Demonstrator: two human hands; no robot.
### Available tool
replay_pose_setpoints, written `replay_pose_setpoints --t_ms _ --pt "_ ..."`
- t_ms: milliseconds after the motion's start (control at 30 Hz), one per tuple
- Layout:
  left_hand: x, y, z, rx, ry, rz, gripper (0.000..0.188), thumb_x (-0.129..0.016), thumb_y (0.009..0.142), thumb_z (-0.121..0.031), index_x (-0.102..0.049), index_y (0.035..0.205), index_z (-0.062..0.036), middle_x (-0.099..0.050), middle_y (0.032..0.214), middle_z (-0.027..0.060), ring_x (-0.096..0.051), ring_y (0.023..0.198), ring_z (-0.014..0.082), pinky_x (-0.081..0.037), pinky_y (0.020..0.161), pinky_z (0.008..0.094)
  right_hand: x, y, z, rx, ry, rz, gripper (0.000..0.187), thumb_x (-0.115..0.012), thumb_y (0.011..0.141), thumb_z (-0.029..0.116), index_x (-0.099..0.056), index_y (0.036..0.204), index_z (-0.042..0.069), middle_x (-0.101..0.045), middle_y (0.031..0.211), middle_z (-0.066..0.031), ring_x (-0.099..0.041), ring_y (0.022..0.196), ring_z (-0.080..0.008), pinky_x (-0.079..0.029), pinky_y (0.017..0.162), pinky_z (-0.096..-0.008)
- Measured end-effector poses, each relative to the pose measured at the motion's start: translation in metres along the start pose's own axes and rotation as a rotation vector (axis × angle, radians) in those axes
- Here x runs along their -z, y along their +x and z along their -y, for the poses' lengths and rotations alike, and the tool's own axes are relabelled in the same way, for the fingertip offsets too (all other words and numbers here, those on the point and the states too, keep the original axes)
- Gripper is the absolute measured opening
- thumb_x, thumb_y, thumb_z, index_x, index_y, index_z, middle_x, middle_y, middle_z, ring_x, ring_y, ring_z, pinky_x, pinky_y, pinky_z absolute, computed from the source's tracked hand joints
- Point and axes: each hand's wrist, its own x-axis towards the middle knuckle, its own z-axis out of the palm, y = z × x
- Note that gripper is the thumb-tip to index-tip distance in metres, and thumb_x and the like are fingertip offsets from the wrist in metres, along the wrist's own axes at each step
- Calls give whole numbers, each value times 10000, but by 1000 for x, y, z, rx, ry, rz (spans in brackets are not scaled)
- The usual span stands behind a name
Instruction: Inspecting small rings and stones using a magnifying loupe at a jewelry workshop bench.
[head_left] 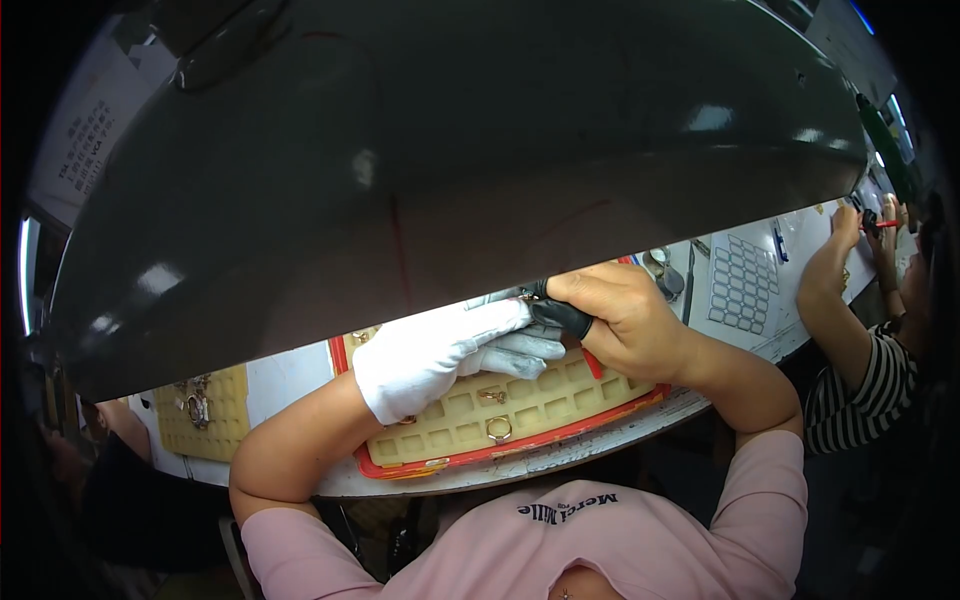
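Note:
My left hand [440, 355], in a white glove, is closed in a pinch at its fingertips. A small shiny piece [527, 295] shows there, too small to name. My right hand [625, 315] meets it from the other side, fingers closed, with black material [562, 318] at its fingertips; whether this is finger covers or a tool cannot be told. A red strip [593, 364] shows just below that hand. Both hands are over a red tray [515, 459] with a cream, pocketed insert [450, 440]. A ring [499, 430] and another small gold-coloured ring [491, 397] sit in it.
A large dark lamp hood [450, 150] hangs low over the hands, hiding the bench's far part. Left stands another cream tray [228, 410] with jewellery. Right lie a sheet of oval cells [742, 285] and a slim dark tool [690, 283]. A co-worker's arm [835, 290] rests nearby.

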Motion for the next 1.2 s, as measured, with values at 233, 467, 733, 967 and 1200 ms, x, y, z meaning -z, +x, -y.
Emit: replay_pose_setpoints --t_ms 233,467,733,967,1200 --pt "1 3 -1 11 -107 94 442 -585 875 -110 -431 1254 60 -550 1186 164 -575 1074 244 -503 898 326 9 4 5 -269 203 77 223 -507 805 -35 -578 1016 -23 -574 826 -107 -550 695 -194 -435 614 -288" --pt "2 3 1 21 -152 87 466 -586 864 -71 -403 1270 66 -530 1208 180 -559 1106 292 -515 892 363 7 5 1 -342 394 5 243 -435 828 -67 -576 1019 -17 -538 776 -49 -494 633 -82 -399 541 -240" --pt "2 3 1 -7 -92 -20 333 -599 870 -123 -520 1133 66 -617 1035 162 -626 940 215 -528 779 291 8 6 4 -245 215 -10 131 -611 826 23 -588 954 3 -562 782 -54 -516 623 -102 -404 540 -243" --pt "4 5 5 -25 -119 -20 332 -556 910 -187 -523 1139 51 -612 1063 149 -628 952 205 -526 759 288 1 5 3 -60 78 -160 138 -656 766 -3 -573 876 5 -569 752 -66 -540 594 -128 -424 513 -248" --pt "3 3 5 -67 -28 -29 301 -527 927 -209 -549 1103 33 -622 1015 158 -636 917 236 -544 735 333 6 9 4 -17 -20 -16 205 -614 742 -4 -571 942 6 -575 972 -128 -592 729 -220 -473 597 -295"
